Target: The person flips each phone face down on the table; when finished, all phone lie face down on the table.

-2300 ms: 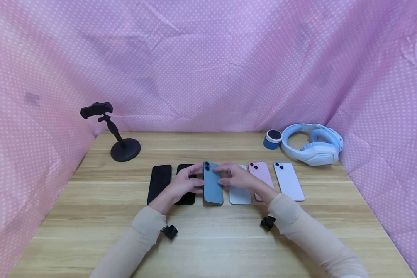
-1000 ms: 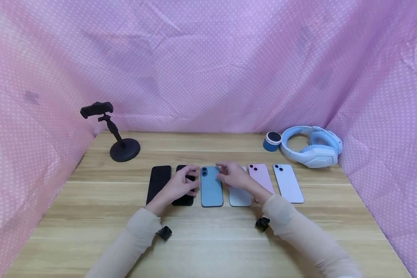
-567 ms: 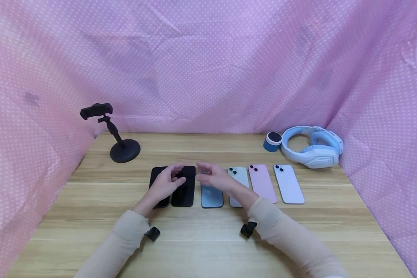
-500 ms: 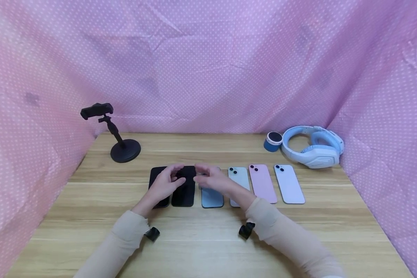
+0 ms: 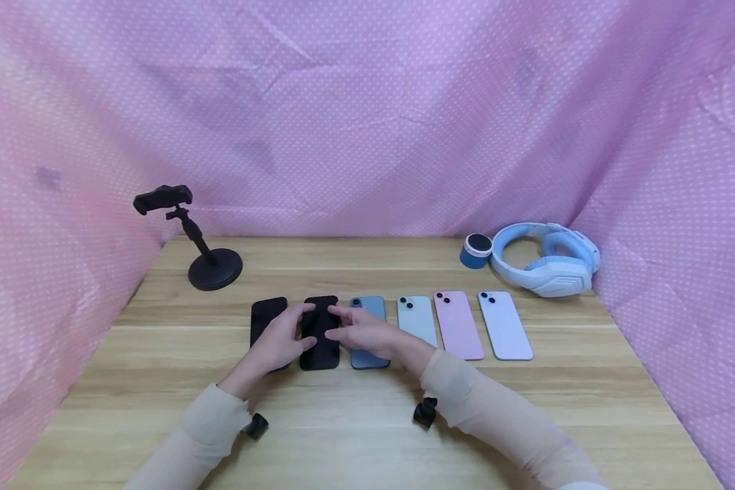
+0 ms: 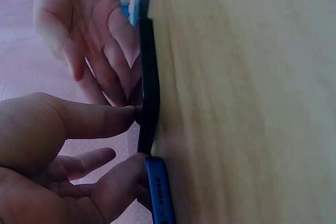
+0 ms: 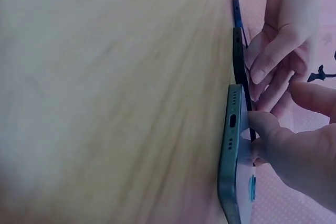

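Face up on the wooden table lies a black-screened phone [image 5: 320, 344], second from the left in a row. My left hand [image 5: 278, 342] reaches over the leftmost dark phone [image 5: 266, 317], whose blue edge [image 6: 160, 192] shows in the left wrist view. Its thumb touches the second phone near the left side, with the fingers bent loosely. From the other side, my right hand [image 5: 366, 331] crosses over the blue phone [image 5: 376, 306], its fingertips at the second phone's right edge. In the right wrist view my right thumb [image 7: 265, 124] points at that phone, just beyond the blue one.
To the right lie a pale green phone [image 5: 416, 318], a pink phone [image 5: 459, 330] and a white phone [image 5: 505, 330]. A black phone stand [image 5: 214, 269] is at back left. A small blue speaker [image 5: 476, 252] and white-and-blue headphones [image 5: 548, 272] stand at back right.
The blue phone, tilted up between both hands at first, now lies flat and let go. Both hands have moved left to the second dark phone and lowered to its sides.
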The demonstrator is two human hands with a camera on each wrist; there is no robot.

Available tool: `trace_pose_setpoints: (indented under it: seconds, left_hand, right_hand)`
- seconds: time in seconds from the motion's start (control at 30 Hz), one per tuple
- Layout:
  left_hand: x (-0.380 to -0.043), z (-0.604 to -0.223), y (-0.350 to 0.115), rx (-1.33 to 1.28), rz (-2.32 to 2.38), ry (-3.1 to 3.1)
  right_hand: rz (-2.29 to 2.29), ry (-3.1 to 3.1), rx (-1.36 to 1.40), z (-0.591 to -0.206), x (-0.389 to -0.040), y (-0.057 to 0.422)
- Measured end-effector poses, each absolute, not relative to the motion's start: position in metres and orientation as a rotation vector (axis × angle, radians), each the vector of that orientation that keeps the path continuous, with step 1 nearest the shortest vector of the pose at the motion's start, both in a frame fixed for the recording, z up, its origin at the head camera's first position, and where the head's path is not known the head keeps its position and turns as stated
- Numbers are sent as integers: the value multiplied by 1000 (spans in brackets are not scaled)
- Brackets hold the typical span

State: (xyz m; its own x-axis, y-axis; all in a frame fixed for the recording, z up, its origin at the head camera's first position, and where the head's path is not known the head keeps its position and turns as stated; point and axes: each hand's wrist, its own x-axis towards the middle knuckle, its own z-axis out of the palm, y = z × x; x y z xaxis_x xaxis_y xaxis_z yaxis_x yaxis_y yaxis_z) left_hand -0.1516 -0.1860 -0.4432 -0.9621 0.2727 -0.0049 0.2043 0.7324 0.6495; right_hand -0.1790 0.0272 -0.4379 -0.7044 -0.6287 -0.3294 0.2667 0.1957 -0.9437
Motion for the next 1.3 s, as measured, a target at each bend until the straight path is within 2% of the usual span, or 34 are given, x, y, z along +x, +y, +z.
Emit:
trace_pose_setpoints:
  seconds: [0.4, 0.97, 1.3]
  left_hand:
    - [-147, -443, -188, 326, 1083, 2800]
    - [-146, -445, -187, 276, 1083, 2770]
    - [-148, -444, -188, 250, 1145, 2744]
  right_hand:
    - [-1597, 1760, -333, -436, -178, 26]
    - [-1850, 1449, -73, -446, -179, 32]
    - [-1898, 1319, -104, -440, -185, 35]
